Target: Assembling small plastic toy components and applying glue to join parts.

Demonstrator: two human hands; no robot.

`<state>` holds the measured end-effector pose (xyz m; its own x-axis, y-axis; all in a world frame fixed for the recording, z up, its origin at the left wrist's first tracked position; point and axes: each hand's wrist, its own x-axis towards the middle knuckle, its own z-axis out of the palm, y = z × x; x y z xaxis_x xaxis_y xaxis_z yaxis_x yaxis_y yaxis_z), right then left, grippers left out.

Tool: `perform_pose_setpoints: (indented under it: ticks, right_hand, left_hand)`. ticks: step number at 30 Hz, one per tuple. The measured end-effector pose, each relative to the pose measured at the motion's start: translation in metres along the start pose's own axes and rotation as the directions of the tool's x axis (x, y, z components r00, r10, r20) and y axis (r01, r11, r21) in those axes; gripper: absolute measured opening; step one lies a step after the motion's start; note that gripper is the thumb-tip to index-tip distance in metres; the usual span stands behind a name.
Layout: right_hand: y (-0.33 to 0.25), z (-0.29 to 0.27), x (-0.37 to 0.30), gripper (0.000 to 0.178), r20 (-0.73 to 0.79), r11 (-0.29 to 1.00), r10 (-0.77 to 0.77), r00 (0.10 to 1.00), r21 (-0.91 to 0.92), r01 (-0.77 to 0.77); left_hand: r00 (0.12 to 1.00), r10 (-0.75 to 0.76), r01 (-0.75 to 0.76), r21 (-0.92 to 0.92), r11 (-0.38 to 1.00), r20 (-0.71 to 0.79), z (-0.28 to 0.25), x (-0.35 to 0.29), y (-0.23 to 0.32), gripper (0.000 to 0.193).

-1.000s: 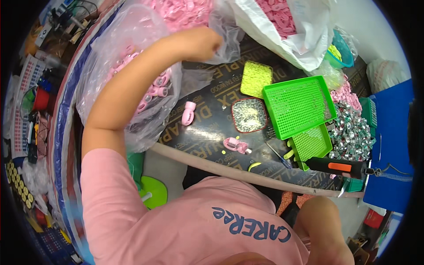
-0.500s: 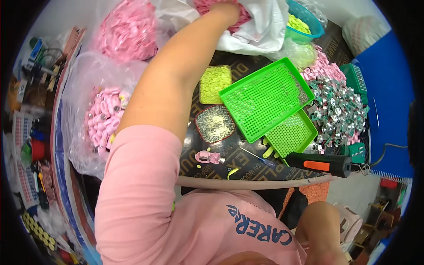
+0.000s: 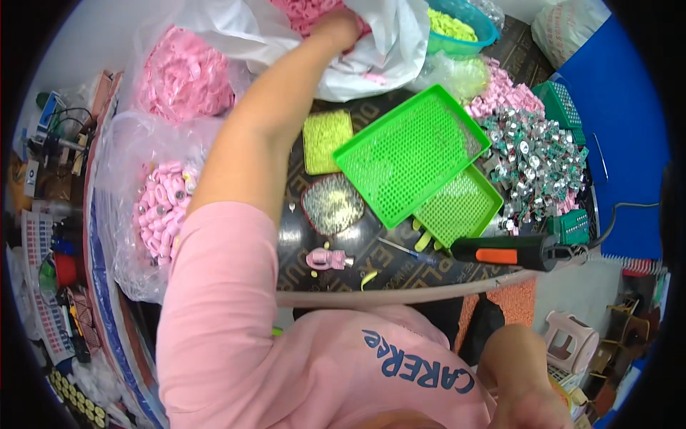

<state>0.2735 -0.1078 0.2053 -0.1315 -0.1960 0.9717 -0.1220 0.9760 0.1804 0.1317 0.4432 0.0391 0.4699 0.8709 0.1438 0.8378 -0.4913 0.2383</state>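
My left arm stretches across the table, and my left hand [image 3: 337,30] is in the mouth of a white bag [image 3: 389,53]. There it touches a heap of pink plastic pieces [image 3: 304,13]; its fingers are hidden among them. My right hand [image 3: 532,409] is at the lower right, bent up close to my body, with its fingers out of sight past the edge. On the near part of the table lie a pink assembled piece [image 3: 329,259], a small yellow curved piece [image 3: 368,279] and a screwdriver [image 3: 407,250].
Two green perforated baskets [image 3: 400,161] overlap mid-table, beside a tray of yellow bits [image 3: 328,136] and a dish of small metal parts [image 3: 332,206]. A black-and-orange tool [image 3: 504,252] lies at the near right, by a pile of metal-and-green parts [image 3: 536,161]. Clear bags of pink pieces [image 3: 161,207] stand left.
The view has shifted, so the table things sit a little further left. My left hand stays in the white bag, now slightly lower in the picture.
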Motion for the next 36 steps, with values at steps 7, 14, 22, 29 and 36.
perform_pose_setpoints:
  ticks: [7, 14, 22, 29, 36]
  right_hand:
    - [0.017, 0.044, -0.081, 0.024, -0.266, 0.571, 0.741, 0.616, -0.233, -0.787]
    - [0.045, 0.114, -0.165, 0.070, -0.171, 0.160, 0.978, 0.117, 0.261, -0.952]
    - [0.013, 0.065, -0.196, 0.040, 0.062, 0.079, 0.997, 0.051, -0.621, -0.780]
    - [0.015, 0.089, -0.181, 0.024, -0.089, 0.086, 0.975, 0.206, -0.698, -0.711]
    - [0.044, 0.126, -0.188, 0.020, -0.022, -0.082, 0.996, -0.088, -0.625, -0.777]
  left_hand:
    - [0.972, 0.000, -0.103, -0.425, 0.900, -0.234, -0.122, -0.176, 0.066, 0.022]
    - [0.988, 0.061, 0.142, -0.990, -0.001, 0.142, -0.074, -0.425, 0.115, 0.010]
    - [0.981, 0.031, -0.112, -0.431, 0.896, -0.189, -0.035, -0.481, 0.068, 0.055]
    - [0.980, 0.124, -0.169, -0.320, 0.932, -0.158, -0.014, -0.477, 0.065, 0.044]
    - [0.979, 0.125, -0.175, -0.344, 0.923, -0.162, -0.007, -0.474, 0.067, 0.040]
